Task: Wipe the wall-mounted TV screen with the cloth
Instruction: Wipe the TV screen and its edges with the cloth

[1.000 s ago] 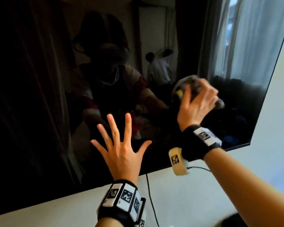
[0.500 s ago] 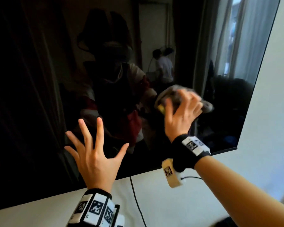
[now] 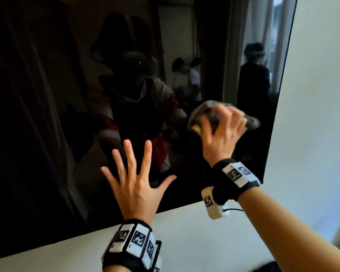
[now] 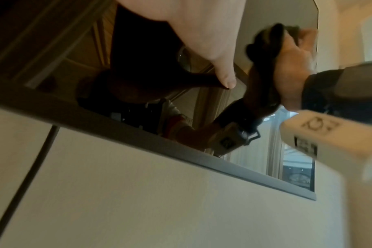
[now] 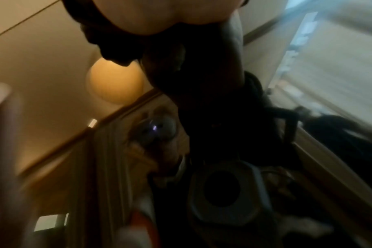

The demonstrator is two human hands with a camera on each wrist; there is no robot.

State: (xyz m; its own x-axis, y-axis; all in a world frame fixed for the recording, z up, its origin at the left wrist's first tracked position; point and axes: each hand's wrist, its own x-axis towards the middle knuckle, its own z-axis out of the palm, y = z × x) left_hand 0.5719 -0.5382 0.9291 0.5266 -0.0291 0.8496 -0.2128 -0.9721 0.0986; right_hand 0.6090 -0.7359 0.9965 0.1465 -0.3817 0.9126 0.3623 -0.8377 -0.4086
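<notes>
Right hand (image 3: 222, 134) has swept the cloth (image 3: 204, 110) leftward; left hand (image 3: 135, 185) steady.

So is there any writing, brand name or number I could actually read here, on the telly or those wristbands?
None that can be read.
Black wall-mounted TV screen: no logo or lettering shows, only reflections.
Black-and-white square code patches on the left wristband: patterns, not words.
Patches on the right wristband: patterns; a mark beside them is too blurred to read.
Grey cloth: no label visible.
</notes>
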